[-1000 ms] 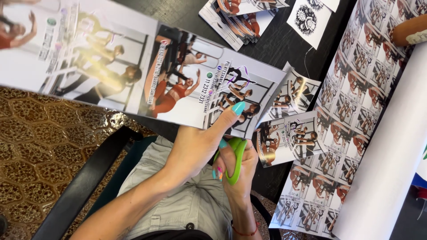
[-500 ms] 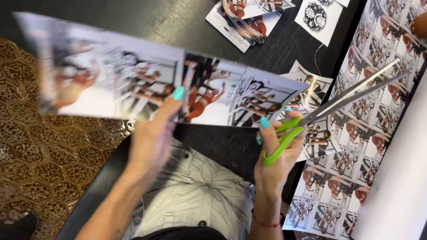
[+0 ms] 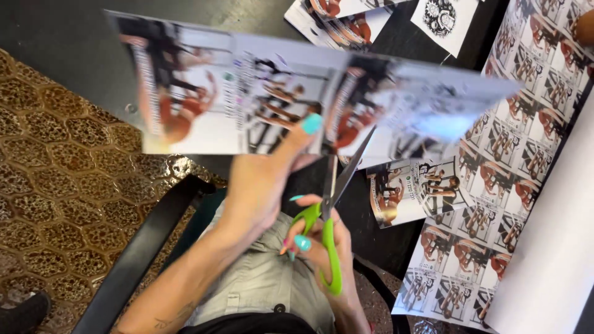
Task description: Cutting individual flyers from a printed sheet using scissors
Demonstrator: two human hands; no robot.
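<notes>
My left hand [image 3: 263,179] grips a long printed strip of photo flyers [image 3: 247,99] by its lower edge, thumb on top, holding it up across the view. My right hand [image 3: 322,247] holds green-handled scissors [image 3: 331,204] with fingers through the loops. The blades are open and point up at the strip's lower edge, just right of my left thumb. Both hands have turquoise nails. The strip is blurred at its right end.
A dark table [image 3: 74,37] lies under the strip, with cut flyers [image 3: 411,188] and more prints [image 3: 340,15] on it. A large printed sheet [image 3: 513,167] curls at the right. A patterned gold floor [image 3: 68,204] and a black chair arm [image 3: 145,241] lie left.
The strip has swung round and risen in my left hand. My right hand has brought the scissors in from the right, so the blades now point up at the strip's edge.
</notes>
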